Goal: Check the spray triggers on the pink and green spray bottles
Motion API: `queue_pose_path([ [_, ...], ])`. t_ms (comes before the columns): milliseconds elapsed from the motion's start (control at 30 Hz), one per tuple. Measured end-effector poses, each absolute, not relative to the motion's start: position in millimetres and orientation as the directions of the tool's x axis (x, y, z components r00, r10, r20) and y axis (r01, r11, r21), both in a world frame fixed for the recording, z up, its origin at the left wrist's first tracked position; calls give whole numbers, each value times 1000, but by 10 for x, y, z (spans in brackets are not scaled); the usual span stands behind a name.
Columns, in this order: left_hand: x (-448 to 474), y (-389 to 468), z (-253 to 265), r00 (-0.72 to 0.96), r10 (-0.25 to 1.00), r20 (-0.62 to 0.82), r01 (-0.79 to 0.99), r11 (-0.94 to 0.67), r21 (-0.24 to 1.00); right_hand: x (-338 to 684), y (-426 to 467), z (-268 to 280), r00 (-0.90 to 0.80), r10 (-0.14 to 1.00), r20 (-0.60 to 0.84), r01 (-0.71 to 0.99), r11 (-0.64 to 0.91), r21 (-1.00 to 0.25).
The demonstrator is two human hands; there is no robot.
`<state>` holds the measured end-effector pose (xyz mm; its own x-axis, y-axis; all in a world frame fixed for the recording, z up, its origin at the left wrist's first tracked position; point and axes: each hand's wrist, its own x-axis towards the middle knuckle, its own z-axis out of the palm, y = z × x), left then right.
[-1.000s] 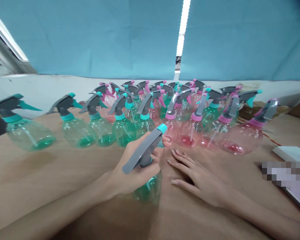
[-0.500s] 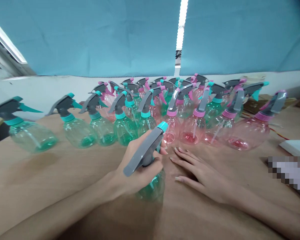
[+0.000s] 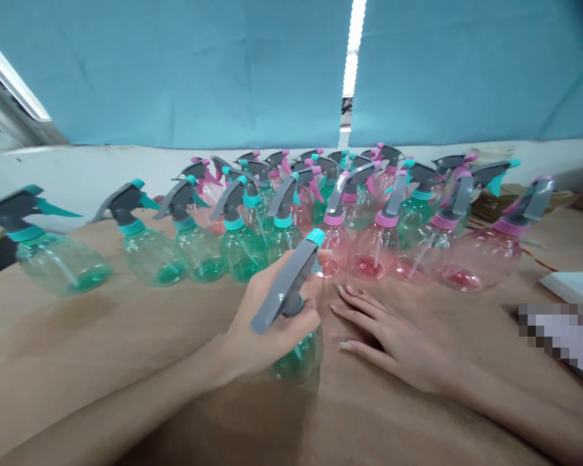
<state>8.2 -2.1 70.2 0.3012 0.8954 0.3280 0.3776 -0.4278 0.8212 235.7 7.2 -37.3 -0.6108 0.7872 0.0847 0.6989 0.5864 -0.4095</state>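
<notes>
My left hand is wrapped round the neck of a green spray bottle with a grey head and a turquoise nozzle. The nozzle points away from me, and the hand hides the collar and most of the trigger. To its right, my right hand lies on the table with its fingers spread, holding nothing. Just beyond the hands stands a front row of bottles: green ones such as this spray bottle on the left, and pink ones such as this spray bottle on the right.
More green and pink bottles crowd behind the front row, up to a white wall ledge below a blue curtain. At the right are a white box, a blurred-out flat object and cardboard on the wooden table.
The held spray bottle has shifted slightly up and to the right, and its head has turned a little in my left hand. My right hand stays in place.
</notes>
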Motion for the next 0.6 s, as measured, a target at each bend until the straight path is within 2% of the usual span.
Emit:
queue_pose_path([
  [100, 81, -11, 689, 328, 901, 284, 322, -389, 863, 2356, 65, -371, -603, 793, 85, 702, 578, -415],
  [300, 76, 0, 688, 311, 904, 292, 357, -396, 846, 2360, 69, -373, -606, 789, 100, 694, 586, -418],
  [600, 83, 29, 701, 346, 912, 222, 273, -324, 906, 2340, 71, -329, -611, 789, 59, 713, 581, -393],
])
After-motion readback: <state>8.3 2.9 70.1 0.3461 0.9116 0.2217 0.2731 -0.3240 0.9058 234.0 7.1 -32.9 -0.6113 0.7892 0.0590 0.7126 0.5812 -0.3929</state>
